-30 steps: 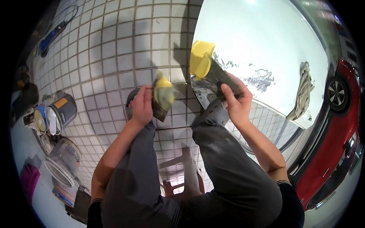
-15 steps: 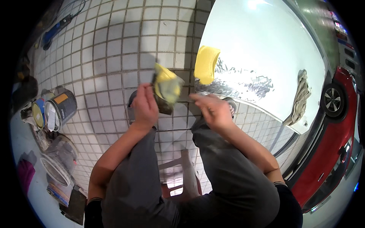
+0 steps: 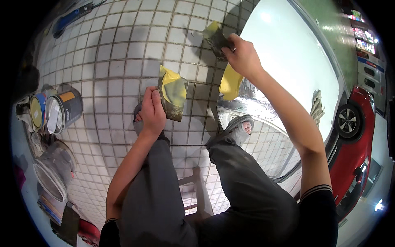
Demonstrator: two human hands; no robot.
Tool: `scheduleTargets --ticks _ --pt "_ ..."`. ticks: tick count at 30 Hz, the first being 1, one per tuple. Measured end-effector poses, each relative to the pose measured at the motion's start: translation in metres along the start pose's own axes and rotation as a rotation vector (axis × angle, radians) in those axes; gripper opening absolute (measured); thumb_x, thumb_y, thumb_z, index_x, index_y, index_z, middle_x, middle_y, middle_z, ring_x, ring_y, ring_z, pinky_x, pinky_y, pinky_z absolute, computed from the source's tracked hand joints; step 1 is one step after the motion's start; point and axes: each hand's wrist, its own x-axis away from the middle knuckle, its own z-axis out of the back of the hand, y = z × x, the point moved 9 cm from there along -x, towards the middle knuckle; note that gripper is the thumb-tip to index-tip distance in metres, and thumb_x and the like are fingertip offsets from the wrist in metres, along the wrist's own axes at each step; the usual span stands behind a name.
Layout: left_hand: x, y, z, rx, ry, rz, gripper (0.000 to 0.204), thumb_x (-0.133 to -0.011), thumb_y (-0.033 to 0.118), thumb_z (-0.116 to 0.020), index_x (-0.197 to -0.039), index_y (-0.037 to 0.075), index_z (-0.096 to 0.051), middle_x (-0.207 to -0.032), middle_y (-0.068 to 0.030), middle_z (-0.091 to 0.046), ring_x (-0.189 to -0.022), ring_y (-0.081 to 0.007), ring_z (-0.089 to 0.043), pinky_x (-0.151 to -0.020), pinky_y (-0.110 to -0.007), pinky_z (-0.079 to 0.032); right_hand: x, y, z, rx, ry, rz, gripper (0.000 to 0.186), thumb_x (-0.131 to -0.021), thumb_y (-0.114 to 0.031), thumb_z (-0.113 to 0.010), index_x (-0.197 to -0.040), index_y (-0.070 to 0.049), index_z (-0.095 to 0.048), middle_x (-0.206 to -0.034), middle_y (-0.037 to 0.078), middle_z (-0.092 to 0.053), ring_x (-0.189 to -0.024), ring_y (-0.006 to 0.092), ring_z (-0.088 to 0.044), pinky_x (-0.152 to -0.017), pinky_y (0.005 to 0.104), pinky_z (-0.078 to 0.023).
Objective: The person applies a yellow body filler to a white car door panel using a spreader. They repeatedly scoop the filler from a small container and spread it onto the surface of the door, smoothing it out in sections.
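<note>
My left hand (image 3: 151, 114) grips a dark flat spreader plate (image 3: 176, 112) by its left edge, a lump of yellow putty (image 3: 170, 84) on its face. Pinched in my right hand (image 3: 245, 57) is a dark, flexible putty spreader (image 3: 214, 41) with yellow at its far corner. The right hand is raised over the edge of a white car panel (image 3: 279, 49). On that panel a yellow putty patch (image 3: 229, 84) sits beside bare, scratched metal (image 3: 255, 99), partly covered from view by my right hand and forearm.
A crumpled cloth (image 3: 317, 108) lies on the panel's right part. Paint cans (image 3: 70, 108) and a grimy bucket (image 3: 51, 173) stand at left. A blue power tool (image 3: 72, 19) lies far left on the tiled floor (image 3: 123, 53). A red car (image 3: 358, 152) is at right.
My right hand has moved up and away, now showing a spreader in it. The left hand stays nearly in place, its plate less blurred. My view has shifted slightly.
</note>
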Motion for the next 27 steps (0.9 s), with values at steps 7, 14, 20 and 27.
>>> scheduleTargets --ticks 7,14,20,27 --pt "0.002 0.008 0.024 0.026 0.065 -0.012 0.024 -0.109 0.015 -0.037 -0.097 0.001 -0.053 -0.079 0.0015 -0.044 -0.074 -0.0081 -0.038 -0.067 -0.025 -0.036 -0.04 -0.005 -0.041 0.623 -0.242 -0.129 0.019 -0.088 -0.011 -0.061 -0.102 -0.004 -0.072 -0.105 0.018 -0.073 -0.097 0.0366 -0.072 -0.081 0.0432 -0.06" --pt "0.001 0.011 0.027 0.055 0.116 -0.054 0.024 -0.109 0.016 -0.037 -0.098 0.001 -0.053 -0.08 0.0002 -0.047 -0.075 -0.0086 -0.04 -0.069 -0.025 -0.038 -0.025 0.002 -0.077 0.684 -0.382 -0.238 0.025 -0.091 -0.012 -0.058 -0.109 -0.005 -0.074 -0.113 0.016 -0.074 -0.104 0.0321 -0.072 -0.083 0.0396 -0.06" --pt "0.004 0.009 0.025 0.018 0.054 -0.018 0.025 -0.109 0.017 -0.037 -0.101 0.0 -0.054 -0.079 0.0006 -0.048 -0.074 -0.0079 -0.04 -0.068 -0.024 -0.038 -0.006 -0.003 -0.093 0.616 -0.53 -0.279 0.028 -0.091 -0.013 -0.058 -0.114 -0.006 -0.074 -0.118 0.017 -0.072 -0.11 0.0322 -0.071 -0.087 0.0395 -0.06" --pt "0.005 0.007 0.018 0.054 0.032 -0.003 0.023 -0.109 0.016 -0.038 -0.103 0.0 -0.054 -0.08 0.0018 -0.047 -0.076 -0.0069 -0.04 -0.069 -0.023 -0.037 0.013 0.001 -0.103 0.54 -0.545 -0.325 0.026 -0.084 -0.007 -0.064 -0.108 -0.002 -0.072 -0.114 0.021 -0.072 -0.108 0.0356 -0.07 -0.09 0.0415 -0.058"
